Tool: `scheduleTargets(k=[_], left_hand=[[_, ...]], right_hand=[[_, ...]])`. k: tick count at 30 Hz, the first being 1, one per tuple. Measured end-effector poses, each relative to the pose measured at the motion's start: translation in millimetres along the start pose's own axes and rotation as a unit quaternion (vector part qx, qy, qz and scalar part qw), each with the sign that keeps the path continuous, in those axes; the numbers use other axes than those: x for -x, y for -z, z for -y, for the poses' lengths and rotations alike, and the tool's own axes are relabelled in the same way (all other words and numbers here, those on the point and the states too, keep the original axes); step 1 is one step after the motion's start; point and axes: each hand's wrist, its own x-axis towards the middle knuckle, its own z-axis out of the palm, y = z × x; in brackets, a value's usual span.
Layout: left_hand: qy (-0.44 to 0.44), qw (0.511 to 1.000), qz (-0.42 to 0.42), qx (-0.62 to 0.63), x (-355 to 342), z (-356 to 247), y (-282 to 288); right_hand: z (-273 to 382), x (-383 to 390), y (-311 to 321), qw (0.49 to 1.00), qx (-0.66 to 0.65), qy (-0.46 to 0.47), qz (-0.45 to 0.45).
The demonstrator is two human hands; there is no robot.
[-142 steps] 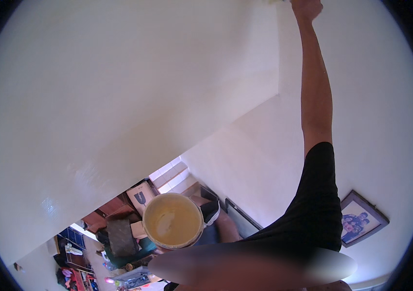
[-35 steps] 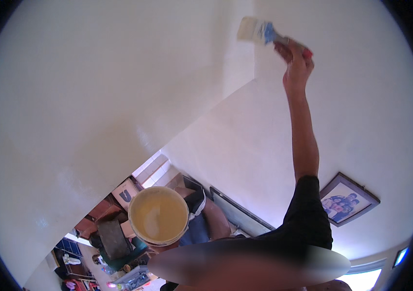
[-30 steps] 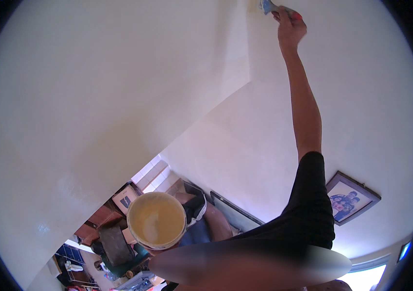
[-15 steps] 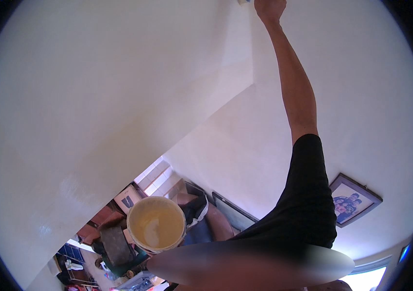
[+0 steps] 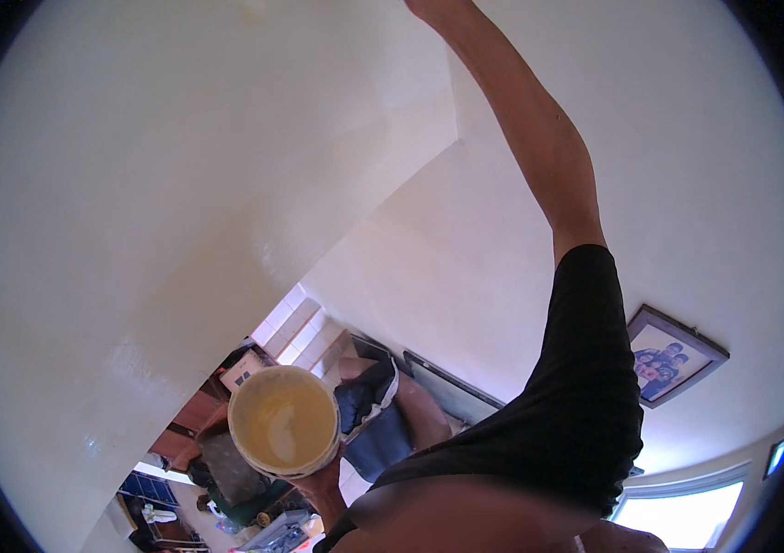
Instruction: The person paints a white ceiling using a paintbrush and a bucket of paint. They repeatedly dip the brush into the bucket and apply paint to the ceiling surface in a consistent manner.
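My left hand [image 5: 316,484] grips a round bucket [image 5: 283,419] of pale cream paint from below, held low left of centre. My right arm reaches up in its black sleeve, and my right hand [image 5: 421,7] is mostly cut off by the top edge, its fingers and anything in them out of sight. It is near the smooth off-white surface [image 5: 162,184], which has a faint cream patch [image 5: 254,11] at the top and a few shiny marks lower down. The corner where it meets the adjoining wall [image 5: 521,323] lies just left of my arm.
A framed picture [image 5: 676,358] hangs at right, above a bright window [image 5: 682,511]. Far below are a brown seat [image 5: 424,415] with dark cloth, white tiles [image 5: 295,327], a cardboard box [image 5: 243,371], red-brown wooden furniture [image 5: 185,419] and assorted clutter at lower left.
My right hand moved leftward along the top; the paintbrush seen in it a second ago is out of view. A cream patch now shows at the top. The bucket shifted slightly left.
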Motion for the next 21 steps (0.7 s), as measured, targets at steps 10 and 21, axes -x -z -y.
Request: scheduleTargets(k=[10, 21], left_hand=[[0.003, 1.0, -0.009, 0.008, 8.7, 5.3, 8.8], [0.007, 1.0, -0.013, 0.019, 9.7, 8.7, 12.5]], right_hand=[[-24.3, -14.4, 163.9, 0.902, 0.349, 0.109, -0.229], [-48.1, 3.8, 101.6, 0.792, 0.525, 0.218, -0.22]])
